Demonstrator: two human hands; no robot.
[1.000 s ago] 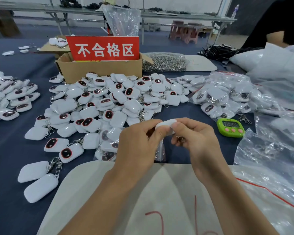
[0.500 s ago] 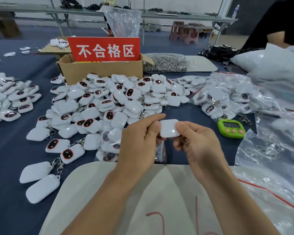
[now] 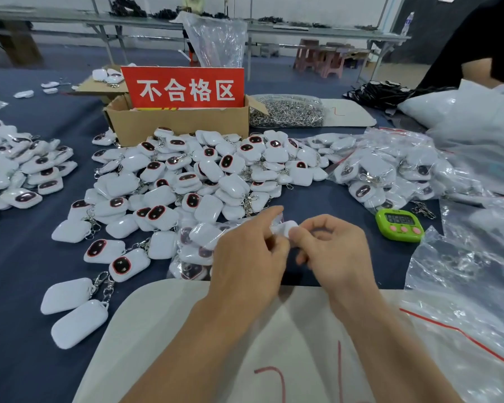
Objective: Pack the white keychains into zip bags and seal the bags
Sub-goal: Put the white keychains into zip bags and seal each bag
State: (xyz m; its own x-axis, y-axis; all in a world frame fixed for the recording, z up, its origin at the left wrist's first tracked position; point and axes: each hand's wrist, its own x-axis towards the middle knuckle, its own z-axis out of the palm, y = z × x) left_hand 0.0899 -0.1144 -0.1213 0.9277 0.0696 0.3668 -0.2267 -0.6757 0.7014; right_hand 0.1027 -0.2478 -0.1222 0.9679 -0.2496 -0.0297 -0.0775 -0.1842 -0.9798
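My left hand (image 3: pixel 249 251) and my right hand (image 3: pixel 332 251) meet above the near middle of the table. Between their fingertips they pinch one white keychain (image 3: pixel 287 227), mostly hidden by my fingers. A bit of clear zip bag (image 3: pixel 277 221) shows at my left fingertips around the keychain. A large heap of loose white keychains (image 3: pixel 186 181) with dark red-rimmed faces lies just beyond my hands. Bagged keychains (image 3: pixel 376 173) are piled to the right, and a few more bagged ones (image 3: pixel 192 251) lie by my left hand.
A cardboard box (image 3: pixel 181 123) with a red sign stands at the back. A bag of metal rings (image 3: pixel 288 112) lies to its right. A green timer (image 3: pixel 399 225) sits right of my hands. Empty clear bags (image 3: pixel 463 274) lie at right; a white board (image 3: pixel 163 330) is underneath.
The keychain, plainly shown between my fingers half a second ago, is now mostly covered. My fingers have closed in over it, with clear bag film around it.
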